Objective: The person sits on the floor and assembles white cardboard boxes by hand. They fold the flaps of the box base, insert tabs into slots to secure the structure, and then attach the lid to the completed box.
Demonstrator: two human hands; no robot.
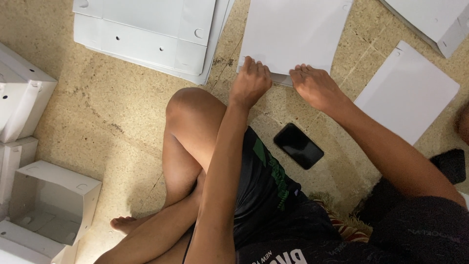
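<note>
Both hands, the left hand (pixel 250 82) and right hand (pixel 315 85), press fingertips flat on the near edge of a white cardboard sheet (pixel 293 32) on the floor (pixel 112 102), grips pinching nothing; a black phone (pixel 298 145) lies near.

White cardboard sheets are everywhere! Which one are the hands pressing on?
The flat sheet straight ahead: both the left hand and right hand press its near edge. The stack and side sheet lie untouched.
</note>
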